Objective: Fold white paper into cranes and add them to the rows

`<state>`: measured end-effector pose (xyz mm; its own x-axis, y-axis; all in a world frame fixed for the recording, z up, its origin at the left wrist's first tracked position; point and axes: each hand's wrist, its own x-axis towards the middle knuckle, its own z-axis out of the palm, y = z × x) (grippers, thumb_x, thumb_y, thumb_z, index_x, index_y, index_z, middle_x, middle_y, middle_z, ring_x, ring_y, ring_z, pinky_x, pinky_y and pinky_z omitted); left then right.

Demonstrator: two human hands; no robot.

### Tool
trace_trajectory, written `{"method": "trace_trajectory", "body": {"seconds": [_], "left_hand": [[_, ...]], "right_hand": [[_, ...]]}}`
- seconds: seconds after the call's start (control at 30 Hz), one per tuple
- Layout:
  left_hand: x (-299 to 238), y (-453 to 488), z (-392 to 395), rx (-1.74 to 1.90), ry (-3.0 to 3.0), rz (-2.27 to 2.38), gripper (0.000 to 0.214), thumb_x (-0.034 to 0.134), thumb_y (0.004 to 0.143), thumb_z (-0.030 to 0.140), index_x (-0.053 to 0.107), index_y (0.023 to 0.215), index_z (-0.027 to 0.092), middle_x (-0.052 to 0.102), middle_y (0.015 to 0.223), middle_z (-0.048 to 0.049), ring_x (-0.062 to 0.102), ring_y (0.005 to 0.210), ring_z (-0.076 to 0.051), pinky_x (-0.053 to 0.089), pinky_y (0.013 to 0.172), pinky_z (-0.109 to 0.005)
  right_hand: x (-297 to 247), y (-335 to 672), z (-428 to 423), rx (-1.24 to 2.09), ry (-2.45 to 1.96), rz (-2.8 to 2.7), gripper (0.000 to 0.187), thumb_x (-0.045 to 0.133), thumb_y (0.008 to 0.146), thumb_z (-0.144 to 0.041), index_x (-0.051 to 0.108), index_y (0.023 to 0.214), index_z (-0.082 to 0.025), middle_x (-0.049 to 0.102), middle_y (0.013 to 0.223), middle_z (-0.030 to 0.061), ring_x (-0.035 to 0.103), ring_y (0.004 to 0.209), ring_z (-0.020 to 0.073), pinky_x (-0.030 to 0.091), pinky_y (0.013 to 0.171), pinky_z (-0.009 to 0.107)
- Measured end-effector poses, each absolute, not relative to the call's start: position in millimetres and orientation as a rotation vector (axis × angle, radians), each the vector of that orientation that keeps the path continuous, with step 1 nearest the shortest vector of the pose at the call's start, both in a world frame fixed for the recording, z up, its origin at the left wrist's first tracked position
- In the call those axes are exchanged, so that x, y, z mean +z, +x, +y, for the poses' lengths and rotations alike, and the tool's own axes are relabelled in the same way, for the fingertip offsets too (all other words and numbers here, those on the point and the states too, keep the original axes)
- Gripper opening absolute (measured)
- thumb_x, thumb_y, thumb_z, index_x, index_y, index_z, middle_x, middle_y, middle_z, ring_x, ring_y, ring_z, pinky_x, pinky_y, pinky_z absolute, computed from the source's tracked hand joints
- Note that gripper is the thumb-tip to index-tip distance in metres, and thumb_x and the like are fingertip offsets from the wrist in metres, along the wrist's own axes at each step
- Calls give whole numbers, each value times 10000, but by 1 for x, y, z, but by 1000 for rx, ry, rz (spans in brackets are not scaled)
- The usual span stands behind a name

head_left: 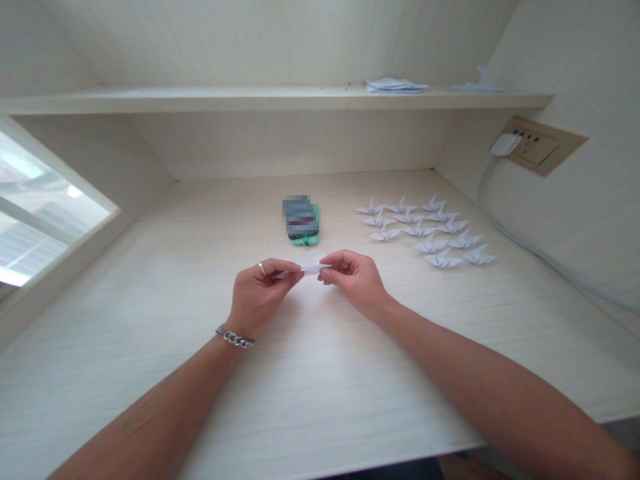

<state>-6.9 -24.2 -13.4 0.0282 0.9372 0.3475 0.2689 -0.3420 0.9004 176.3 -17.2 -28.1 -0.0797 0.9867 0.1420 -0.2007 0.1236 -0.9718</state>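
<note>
A small folded piece of white paper [313, 269] is held just above the desk, stretched between both hands. My left hand [263, 290], with a ring and a chain bracelet, pinches its left end between thumb and fingers. At the other end, my right hand [354, 277] closes thumb and fingertips on the paper. The fingers cover both ends, so the full folded shape is hidden. To the right of my hands, several white paper cranes [433, 245] stand in rough rows on the desk.
Beyond my hands lies a phone [303, 223] with a green edge, its screen blurred. The desk [150, 300] runs back beneath a shelf [225, 101] bearing stacked paper [395, 85]. A white plug [506, 144] sits in the right wall socket [547, 150], its cable trailing along the desk's right side.
</note>
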Motion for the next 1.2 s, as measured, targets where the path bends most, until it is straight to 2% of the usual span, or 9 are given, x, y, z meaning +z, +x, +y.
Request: {"method": "trace_trajectory", "body": {"seconds": [0.13, 0.3, 0.67, 0.93, 1.03, 1.2], "left_hand": [[-12, -7, -24, 1303, 1630, 1304, 123, 767, 698, 245, 723, 783, 169, 738, 753, -33, 669, 670, -144, 527, 612, -230], [-13, -6, -24, 1285, 1615, 1322, 140, 772, 688, 259, 727, 787, 171, 737, 744, -32, 668, 668, -148, 525, 603, -233], [-8, -4, -25, 1273, 1575, 1301, 117, 760, 690, 238, 723, 780, 172, 734, 720, -24, 673, 660, -142, 529, 620, -233], [-8, -6, -21, 1231, 1411, 1247, 192, 789, 661, 256, 696, 779, 136, 714, 672, -33, 656, 622, -139, 528, 624, -253], [-8, -5, -21, 1233, 1334, 1245, 240, 807, 636, 263, 690, 794, 125, 711, 675, -33, 658, 623, -141, 539, 637, -266], [-6, -4, -22, 1223, 1311, 1247, 259, 814, 624, 268, 689, 797, 121, 711, 675, -33, 658, 616, -138, 545, 639, -267]], "right_hand": [[-31, 176, -16, 1237, -891, -1162, 263, 781, 653, -264, 674, 871, -162, 698, 659, 5, 657, 618, 142, 530, 609, 282], [-32, 177, -16, 1188, -935, -1195, 195, 769, 683, -271, 700, 819, -148, 693, 654, 13, 644, 601, 131, 520, 598, 264], [-24, 179, -20, 1080, -1088, -1393, 145, 679, 778, -277, 731, 827, -151, 691, 656, 23, 633, 609, 131, 503, 606, 258], [-29, 178, -15, 1307, -995, -1182, 235, 733, 699, -328, 675, 847, -155, 693, 679, 16, 655, 625, 137, 529, 600, 271], [-30, 177, -15, 1293, -966, -1153, 276, 771, 656, -323, 660, 854, -166, 695, 687, 10, 660, 628, 141, 529, 591, 271], [-31, 177, -15, 1256, -954, -1161, 256, 772, 665, -317, 671, 842, -164, 694, 684, 11, 653, 619, 136, 530, 598, 274]]}}
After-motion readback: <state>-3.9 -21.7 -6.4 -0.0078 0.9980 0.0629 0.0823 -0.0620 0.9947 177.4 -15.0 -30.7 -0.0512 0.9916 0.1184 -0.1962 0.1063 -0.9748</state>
